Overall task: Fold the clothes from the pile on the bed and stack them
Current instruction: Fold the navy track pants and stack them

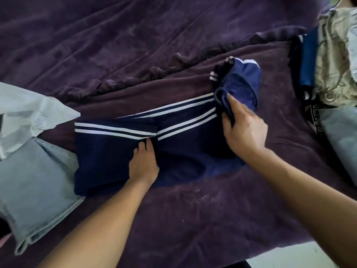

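Navy track pants [116,155] lie on the purple blanket [173,219], long axis running nine to two o'clock. The left hand [144,164] presses flat at the middle crease. The right hand [244,130], nearer the raised two o'clock end, clutches it, likely to fold toward nine.

txt | white lettering on black garment [314,120], rt edge; too blurred to read

On navy trousers [108,161], left hand [144,164] and right hand [244,130]
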`<state>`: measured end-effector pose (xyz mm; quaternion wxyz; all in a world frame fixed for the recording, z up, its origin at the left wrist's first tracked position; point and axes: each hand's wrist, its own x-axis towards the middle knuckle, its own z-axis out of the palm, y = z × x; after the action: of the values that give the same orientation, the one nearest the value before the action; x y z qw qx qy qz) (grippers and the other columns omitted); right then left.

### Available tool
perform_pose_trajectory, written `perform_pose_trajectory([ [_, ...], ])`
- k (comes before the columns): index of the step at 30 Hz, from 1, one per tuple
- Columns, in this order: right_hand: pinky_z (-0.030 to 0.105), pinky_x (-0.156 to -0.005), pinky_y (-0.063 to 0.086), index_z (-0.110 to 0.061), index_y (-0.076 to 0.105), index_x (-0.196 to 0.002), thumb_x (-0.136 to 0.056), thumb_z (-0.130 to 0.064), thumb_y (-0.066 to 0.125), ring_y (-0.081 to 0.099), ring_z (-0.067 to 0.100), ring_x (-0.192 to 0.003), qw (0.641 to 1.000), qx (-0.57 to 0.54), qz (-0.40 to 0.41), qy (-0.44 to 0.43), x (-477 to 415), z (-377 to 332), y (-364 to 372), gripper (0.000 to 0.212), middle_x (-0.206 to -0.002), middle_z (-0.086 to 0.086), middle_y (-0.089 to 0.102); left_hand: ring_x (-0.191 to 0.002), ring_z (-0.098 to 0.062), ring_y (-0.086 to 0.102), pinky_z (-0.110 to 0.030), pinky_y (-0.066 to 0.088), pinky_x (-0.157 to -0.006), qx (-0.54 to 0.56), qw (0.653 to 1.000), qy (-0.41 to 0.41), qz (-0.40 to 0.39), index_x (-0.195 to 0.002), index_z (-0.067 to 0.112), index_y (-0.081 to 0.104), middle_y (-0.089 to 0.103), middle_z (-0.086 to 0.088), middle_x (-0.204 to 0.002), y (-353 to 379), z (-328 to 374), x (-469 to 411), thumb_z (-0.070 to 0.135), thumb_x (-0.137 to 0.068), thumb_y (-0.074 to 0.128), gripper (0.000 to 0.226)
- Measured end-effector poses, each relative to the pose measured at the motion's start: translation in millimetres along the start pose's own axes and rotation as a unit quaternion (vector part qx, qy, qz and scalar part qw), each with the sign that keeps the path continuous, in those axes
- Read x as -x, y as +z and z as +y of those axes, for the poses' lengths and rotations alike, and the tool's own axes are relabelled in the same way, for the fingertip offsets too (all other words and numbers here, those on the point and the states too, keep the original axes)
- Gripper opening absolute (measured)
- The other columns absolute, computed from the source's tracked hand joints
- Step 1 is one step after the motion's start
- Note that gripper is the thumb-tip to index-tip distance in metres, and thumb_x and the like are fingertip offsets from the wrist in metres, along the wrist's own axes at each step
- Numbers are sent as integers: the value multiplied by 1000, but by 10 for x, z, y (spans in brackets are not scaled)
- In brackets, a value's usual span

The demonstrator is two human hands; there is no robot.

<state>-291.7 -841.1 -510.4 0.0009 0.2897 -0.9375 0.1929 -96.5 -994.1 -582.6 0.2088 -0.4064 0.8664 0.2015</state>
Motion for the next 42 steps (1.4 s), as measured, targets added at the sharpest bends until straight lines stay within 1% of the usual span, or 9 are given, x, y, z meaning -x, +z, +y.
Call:
perform_pose_trajectory([
  [5,43,-83,50,-28,24,-152,-90,-40,53,46,35,-122,951,71,-286,-94,543,-485,736,70,-150,9,40,-107,-33,57,-39,47,-90,169,974,82,131,-135,2,48,56,-14,-121,-68,20,-72,-7,-84,51,52],
  [9,42,-105,39,-32,14,-153,-77,-58,67,24,27,-141,882,9,-469,-46,546,-390,829,96,-159,7,19,-132,-21,39,-29,32,-107,170,978,110,-55,-147,11,32,39,-3,-145,-51,-92,5,16,-93,49,58],
  [13,33,-99,45,-22,63,-124,-79,-50,66,56,22,-118,961,-155,-228,18,232,-67,484,53,-125,1,63,-117,-26,49,-45,49,-89,122,978,149,78,-131,9,55,52,-5,-128,-103,-297,9,6,-92,47,40],
  [16,40,-95,41,-21,54,-129,-81,-42,68,49,28,-120,987,-72,-89,116,27,311,358,55,-130,4,54,-113,-33,49,-45,51,-82,9,959,223,175,-133,13,53,47,-13,-136,-67,-199,-74,7,-86,58,48],
  [20,40,-90,49,-16,53,-124,-72,-43,80,59,27,-108,926,-112,-251,258,-7,615,524,65,-116,4,63,-132,-31,24,-43,34,-103,-122,966,226,2,-151,33,12,-1,-7,-160,120,107,-204,21,-93,45,67],
  [24,40,-82,55,-10,64,-102,-80,-22,76,65,24,-89,917,-207,-216,263,-12,633,387,28,-94,5,69,-126,-31,30,-40,34,-99,-145,959,243,-15,-150,37,6,-7,-5,-160,-6,219,-275,16,-91,44,74],
  [29,18,-57,42,-8,63,-93,-88,-21,68,62,18,-76,946,-191,-150,217,-41,128,-262,15,-79,-3,64,-128,-22,39,-39,46,-94,80,967,234,61,-147,26,31,22,4,-156,-333,-39,-122,11,-97,39,53],
  [35,41,-69,43,-12,47,-91,-87,-38,63,60,40,-85,984,-52,-169,4,27,-1406,-454,31,-88,15,65,-99,-35,60,-43,49,-84,212,954,36,207,-115,4,63,58,-15,-116,-696,-1238,66,-6,-84,49,36],
  [42,39,-75,39,-10,42,-127,-92,-35,56,56,39,-110,896,-9,-426,-121,663,-2966,908,45,-120,17,59,-91,-40,63,-42,47,-84,207,944,-100,235,-104,-2,66,67,-24,-100,-808,-2644,278,-6,-86,52,24],
])
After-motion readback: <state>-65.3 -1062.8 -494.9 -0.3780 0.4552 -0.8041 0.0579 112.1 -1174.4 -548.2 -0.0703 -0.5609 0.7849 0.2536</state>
